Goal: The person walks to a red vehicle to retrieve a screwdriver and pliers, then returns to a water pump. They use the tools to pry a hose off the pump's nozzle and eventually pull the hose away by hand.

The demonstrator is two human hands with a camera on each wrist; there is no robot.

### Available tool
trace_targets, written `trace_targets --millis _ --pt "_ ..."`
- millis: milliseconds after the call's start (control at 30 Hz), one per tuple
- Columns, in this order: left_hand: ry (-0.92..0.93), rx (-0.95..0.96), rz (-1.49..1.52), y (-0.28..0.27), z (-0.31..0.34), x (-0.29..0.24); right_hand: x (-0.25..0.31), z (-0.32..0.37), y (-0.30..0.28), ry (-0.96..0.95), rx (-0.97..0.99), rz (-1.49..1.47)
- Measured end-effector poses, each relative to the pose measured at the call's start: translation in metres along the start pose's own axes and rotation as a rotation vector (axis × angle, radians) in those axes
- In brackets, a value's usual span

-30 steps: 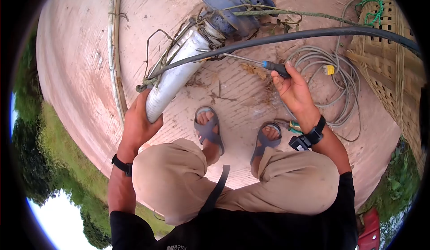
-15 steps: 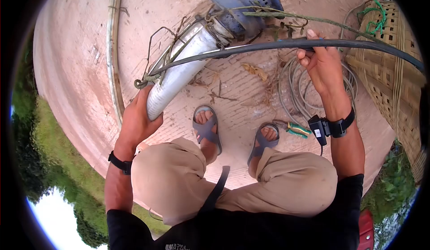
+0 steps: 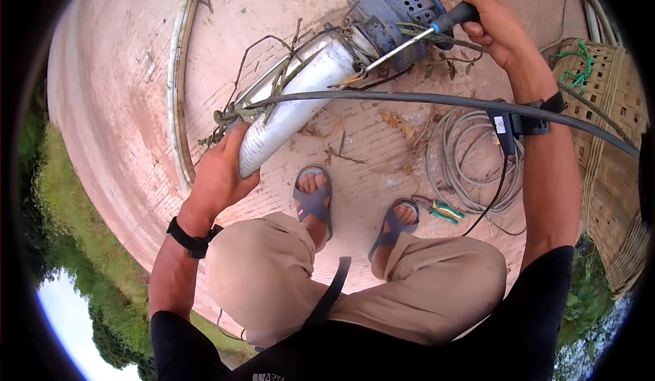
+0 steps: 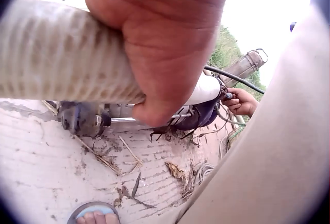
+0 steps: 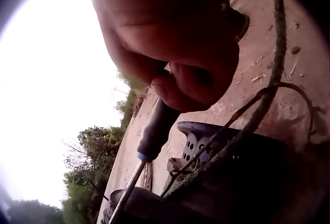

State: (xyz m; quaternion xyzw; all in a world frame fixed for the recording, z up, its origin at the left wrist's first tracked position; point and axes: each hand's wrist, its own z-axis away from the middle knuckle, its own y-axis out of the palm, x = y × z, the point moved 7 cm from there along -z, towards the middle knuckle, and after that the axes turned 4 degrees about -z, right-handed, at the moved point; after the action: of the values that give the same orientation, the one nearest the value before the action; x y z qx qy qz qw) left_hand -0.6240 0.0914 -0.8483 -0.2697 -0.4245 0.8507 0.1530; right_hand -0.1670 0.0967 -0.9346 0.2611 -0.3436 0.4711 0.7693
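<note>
brick ground [image 3: 123, 74], hose [image 3: 293, 118] gripped, pliers [image 3: 442, 210] head-view only

Found open brick floor [image 3: 116, 88] at 9 o'clock of the white hose [image 3: 293, 115], as far as a pale pipe [image 3: 179, 101] lying along it. Met a black pipe [image 3: 423, 99] stretched in from 3 o'clock, crossing over the hose between the knees [image 3: 273, 272] and the pump [image 3: 392, 9]. Met tangled twigs [image 3: 273, 57] about the hose at 11 o'clock. Had a grey wire coil [image 3: 471, 163] and pliers [image 3: 443, 211] at 4 o'clock, a woven basket [image 3: 600, 101] walling off 3 o'clock. Showed bare floor between hose and sandals [image 3: 314, 200] at 6 o'clock.
</note>
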Motion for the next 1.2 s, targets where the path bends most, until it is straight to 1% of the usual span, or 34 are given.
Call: trace_targets --millis 67,100,133,200,267,333,367,467,500,533,600,633,667,733,767,800,833,867,933,1000,1067,1133,1200 --pt "0.012 0.020 0.018 0.006 -0.002 0.002 0.021 -0.004 -0.008 -0.077 -0.019 0.292" --pt "0.023 0.032 0.018 0.007 -0.002 0.002 0.052 0.016 0.022 -0.197 -0.072 0.272" --pt "0.020 0.016 0.009 0.005 -0.004 0.003 0.068 0.012 0.044 -0.214 -0.067 0.268" --pt "0.041 0.064 0.018 0.013 0.000 -0.001 0.104 0.021 0.089 -0.626 -0.031 0.486" --pt "0.058 0.056 0.006 0.019 0.000 -0.002 0.113 0.056 0.125 -0.737 0.059 0.421" --pt "0.033 0.090 0.012 0.023 0.003 -0.005 0.112 0.064 0.151 -0.905 0.026 0.523" --pt "0.042 0.087 0.003 0.023 0.005 -0.008 0.106 0.062 0.161 -0.905 0.013 0.525" --pt "0.067 0.065 -0.023 0.022 0.004 -0.008 0.096 0.076 0.204 -1.274 0.118 0.508" --pt "0.034 0.085 -0.004 0.017 0.003 -0.012 0.091 0.083 0.222 -1.308 0.141 0.600" --pt "0.044 0.084 -0.015 0.015 0.003 -0.015 0.088 0.095 0.240 -1.343 0.163 0.693" --pt "0.013 0.097 -0.009 0.013 0.004 -0.014 0.064 0.123 0.282 -1.199 0.512 0.906" --pt "0.023 0.099 -0.016 0.012 0.006 -0.015 0.043 0.132 0.302 -1.206 0.573 1.018" --pt "-0.005 0.106 -0.019 0.013 0.006 -0.013 0.015 0.136 0.321 -1.211 0.634 1.136" --pt "-0.028 0.109 -0.018 0.021 0.006 -0.004 -0.029 0.145 0.340 -1.248 0.723 1.139" --pt "0.034 0.094 -0.048 0.024 0.007 -0.002 -0.032 0.148 0.338 -1.244 0.723 1.144" --pt "0.098 0.075 -0.075 0.028 0.008 -0.004 -0.030 0.149 0.334 -1.256 0.682 1.111" --pt "0.105 0.071 -0.069 0.031 0.009 -0.003 -0.028 0.150 0.329 -1.268 0.640 1.081" --pt "0.086 0.053 -0.074 0.029 0.010 -0.006 -0.021 0.154 0.327 -1.270 0.644 1.088" --pt "0.066 0.030 -0.080 0.027 0.008 -0.005 0.003 0.157 0.321 -1.293 0.560 1.040" --pt "0.023 0.013 -0.061 0.033 0.007 0.001 0.062 0.154 0.296 -1.340 0.346 0.892" --pt "-0.003 0.007 -0.043 0.027 0.004 -0.004 0.117 0.161 0.256 -1.380 0.028 0.646" --pt "-0.019 0.017 -0.002 0.023 0.007 -0.003 0.139 0.170 0.194 -1.423 -0.171 0.408" --pt "-0.026 0.015 -0.010 0.024 0.007 0.000 0.146 0.163 0.128 -1.528 -0.294 0.261"
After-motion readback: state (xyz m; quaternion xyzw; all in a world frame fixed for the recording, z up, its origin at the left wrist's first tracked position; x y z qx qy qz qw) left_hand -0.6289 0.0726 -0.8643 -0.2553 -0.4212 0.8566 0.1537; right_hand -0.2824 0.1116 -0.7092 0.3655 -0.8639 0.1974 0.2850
